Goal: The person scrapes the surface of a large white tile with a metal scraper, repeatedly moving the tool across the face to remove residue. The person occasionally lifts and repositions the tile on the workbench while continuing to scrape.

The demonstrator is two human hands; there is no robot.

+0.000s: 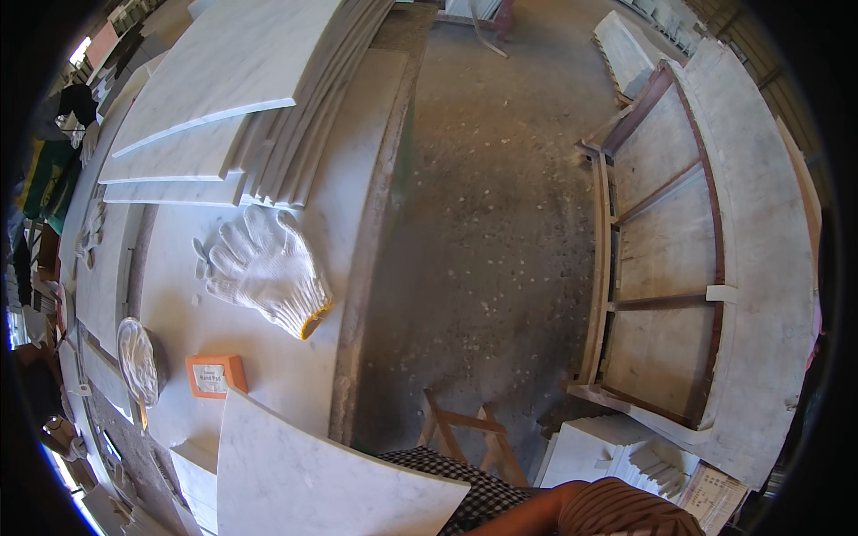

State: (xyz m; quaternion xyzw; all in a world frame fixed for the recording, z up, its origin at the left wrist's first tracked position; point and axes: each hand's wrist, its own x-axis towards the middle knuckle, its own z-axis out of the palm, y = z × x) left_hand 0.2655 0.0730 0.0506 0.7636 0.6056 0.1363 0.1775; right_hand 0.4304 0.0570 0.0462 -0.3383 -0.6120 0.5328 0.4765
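Observation:
A white marble slab (pixel 322 473) with faint grey veining rises from the lower edge in front of me, tilted. Behind it comes my right forearm, bare below a brown striped sleeve (pixel 626 509); that hand is out of sight, so its contact with the slab cannot be told. No part of my left hand shows. Just beyond the slab, an orange hand pad (pixel 234 370) with a white label lies on the pale work table (pixel 295 375). Left of the pad is a round bowl (pixel 138 353) with whitish contents. A white knitted glove (pixel 266 268) with a yellow-edged cuff lies farther back.
Several marble slabs (pixel 232 71) are stacked at the far end of the table. To the right, a worn floor (pixel 483 223) separates the table from a large panel on a wooden frame (pixel 599 268). More white pieces (pixel 594 451) are piled at lower right, near a wooden trestle (pixel 474 429).

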